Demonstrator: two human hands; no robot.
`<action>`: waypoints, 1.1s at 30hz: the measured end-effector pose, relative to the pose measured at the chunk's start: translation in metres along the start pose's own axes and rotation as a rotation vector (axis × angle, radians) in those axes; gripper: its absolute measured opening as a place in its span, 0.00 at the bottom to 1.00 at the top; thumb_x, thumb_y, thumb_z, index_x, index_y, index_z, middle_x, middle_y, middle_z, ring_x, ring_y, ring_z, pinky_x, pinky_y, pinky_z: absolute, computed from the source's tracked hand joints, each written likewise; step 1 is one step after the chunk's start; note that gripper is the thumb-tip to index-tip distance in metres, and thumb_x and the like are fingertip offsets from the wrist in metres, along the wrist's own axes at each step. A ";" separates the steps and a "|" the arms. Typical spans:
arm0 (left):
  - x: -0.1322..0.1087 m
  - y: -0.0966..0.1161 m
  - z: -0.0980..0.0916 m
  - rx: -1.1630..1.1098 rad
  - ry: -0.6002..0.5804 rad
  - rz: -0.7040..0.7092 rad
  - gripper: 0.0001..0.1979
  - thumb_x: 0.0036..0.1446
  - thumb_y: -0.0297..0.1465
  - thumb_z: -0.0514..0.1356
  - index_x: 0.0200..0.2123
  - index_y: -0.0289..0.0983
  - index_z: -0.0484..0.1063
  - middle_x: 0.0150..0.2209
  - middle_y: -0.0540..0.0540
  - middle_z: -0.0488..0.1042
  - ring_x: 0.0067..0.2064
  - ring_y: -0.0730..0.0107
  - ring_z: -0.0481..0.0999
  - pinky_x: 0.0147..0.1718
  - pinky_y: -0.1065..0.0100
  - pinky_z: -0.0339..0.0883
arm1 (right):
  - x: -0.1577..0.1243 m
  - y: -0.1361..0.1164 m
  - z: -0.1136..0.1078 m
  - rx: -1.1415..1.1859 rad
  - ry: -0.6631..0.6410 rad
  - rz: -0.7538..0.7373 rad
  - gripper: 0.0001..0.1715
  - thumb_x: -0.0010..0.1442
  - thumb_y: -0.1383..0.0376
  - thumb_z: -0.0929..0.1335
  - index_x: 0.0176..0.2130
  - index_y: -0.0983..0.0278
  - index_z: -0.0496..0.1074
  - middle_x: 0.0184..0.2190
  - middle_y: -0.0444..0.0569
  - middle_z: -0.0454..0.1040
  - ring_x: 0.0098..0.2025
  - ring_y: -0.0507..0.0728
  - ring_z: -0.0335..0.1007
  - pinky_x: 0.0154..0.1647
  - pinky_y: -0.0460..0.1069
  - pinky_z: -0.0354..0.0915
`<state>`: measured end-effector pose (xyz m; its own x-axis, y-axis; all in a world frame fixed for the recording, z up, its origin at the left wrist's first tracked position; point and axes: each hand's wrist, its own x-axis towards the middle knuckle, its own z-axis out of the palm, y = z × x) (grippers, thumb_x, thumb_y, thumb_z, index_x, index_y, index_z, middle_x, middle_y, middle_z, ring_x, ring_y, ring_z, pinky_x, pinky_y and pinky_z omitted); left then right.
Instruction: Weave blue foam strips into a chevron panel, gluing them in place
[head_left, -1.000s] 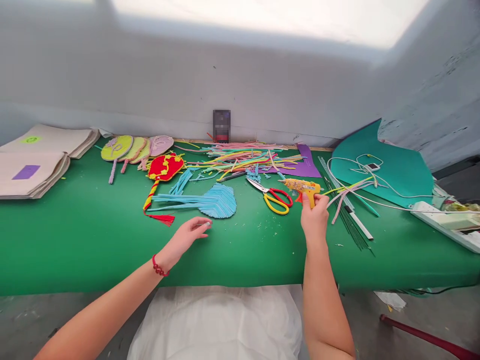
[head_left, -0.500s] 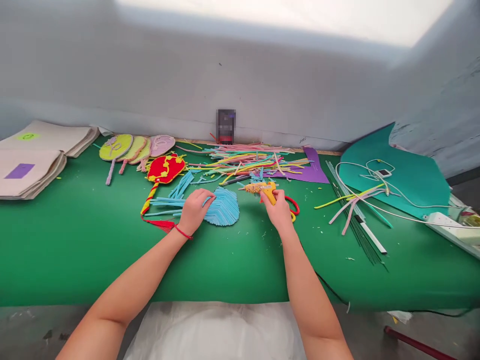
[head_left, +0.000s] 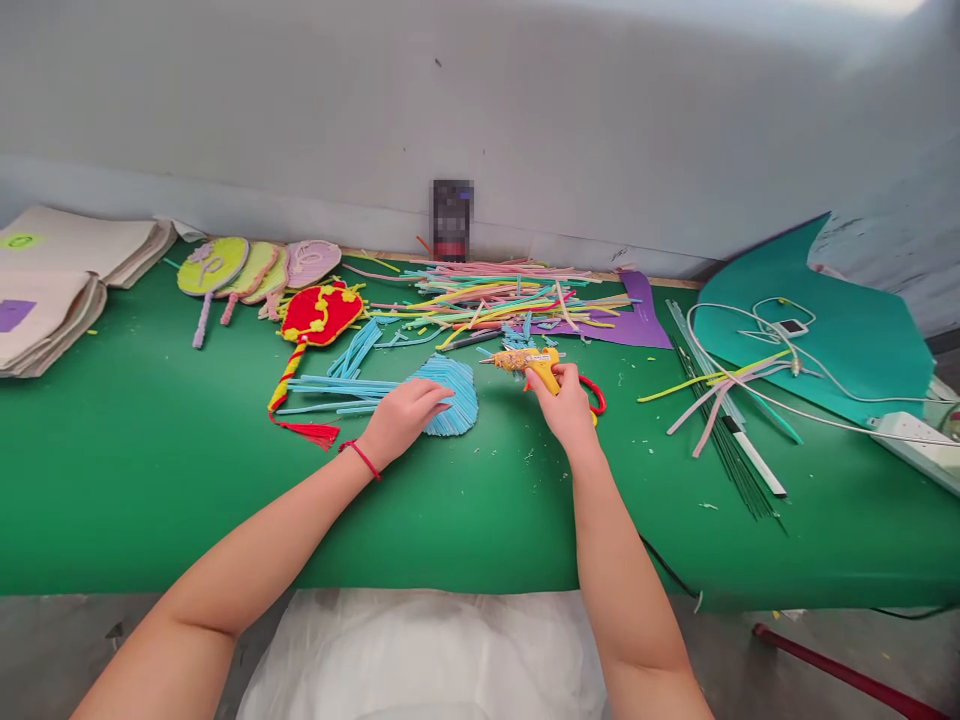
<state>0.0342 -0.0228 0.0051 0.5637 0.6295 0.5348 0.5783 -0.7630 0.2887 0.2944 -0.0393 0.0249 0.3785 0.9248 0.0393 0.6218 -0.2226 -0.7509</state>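
A light blue fan-shaped piece (head_left: 454,393) made of fuzzy sticks lies on the green table (head_left: 150,470), its loose blue ends pointing left. My left hand (head_left: 405,418), with a red bracelet at the wrist, rests flat on the piece's near edge, fingers stretched out. My right hand (head_left: 566,405) grips a yellow glue gun (head_left: 529,362) whose nozzle points left toward the blue piece. Red and yellow scissors (head_left: 596,395) lie just behind my right hand, mostly hidden by it.
A pile of coloured fuzzy sticks (head_left: 495,300) lies at the back. A red and yellow fan (head_left: 319,315) and pastel fans (head_left: 247,268) sit back left, beige bags (head_left: 52,290) far left. Teal sheet (head_left: 840,330), white cables, power strip (head_left: 919,445) and green wires (head_left: 731,445) lie right.
My right hand carried the glue gun from the right side leftward to beside the blue piece. My left hand moved forward from the bare table onto the blue piece.
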 end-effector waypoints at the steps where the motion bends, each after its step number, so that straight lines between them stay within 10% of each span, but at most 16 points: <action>1: 0.000 0.002 0.003 0.019 -0.041 0.016 0.11 0.65 0.34 0.50 0.42 0.37 0.70 0.39 0.44 0.74 0.40 0.68 0.72 0.39 0.67 0.65 | 0.000 0.000 -0.001 0.002 -0.005 0.005 0.30 0.51 0.41 0.63 0.42 0.60 0.59 0.42 0.53 0.73 0.41 0.61 0.71 0.38 0.52 0.62; 13: 0.001 -0.004 0.012 0.069 -0.348 0.025 0.13 0.65 0.34 0.48 0.44 0.43 0.71 0.35 0.50 0.69 0.32 0.73 0.66 0.24 0.72 0.52 | -0.006 -0.012 -0.009 -0.116 -0.160 -0.002 0.43 0.40 0.40 0.69 0.47 0.59 0.57 0.44 0.51 0.70 0.43 0.63 0.70 0.34 0.51 0.61; 20: 0.002 0.001 0.006 0.231 -0.344 0.276 0.14 0.66 0.25 0.44 0.42 0.37 0.68 0.35 0.47 0.69 0.34 0.71 0.67 0.30 0.70 0.55 | -0.007 -0.013 -0.009 -0.117 -0.140 -0.016 0.41 0.41 0.41 0.70 0.46 0.60 0.58 0.43 0.52 0.71 0.44 0.63 0.70 0.35 0.51 0.62; 33: 0.004 0.001 0.006 0.162 -0.326 0.202 0.10 0.65 0.30 0.47 0.38 0.37 0.67 0.33 0.47 0.72 0.34 0.70 0.70 0.28 0.70 0.57 | -0.009 -0.009 -0.007 -0.230 -0.180 -0.089 0.38 0.44 0.43 0.69 0.47 0.60 0.57 0.46 0.53 0.72 0.43 0.64 0.71 0.31 0.50 0.61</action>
<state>0.0410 -0.0203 0.0024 0.8172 0.5031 0.2813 0.5079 -0.8592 0.0612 0.2903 -0.0482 0.0360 0.2009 0.9790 -0.0350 0.7938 -0.1837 -0.5797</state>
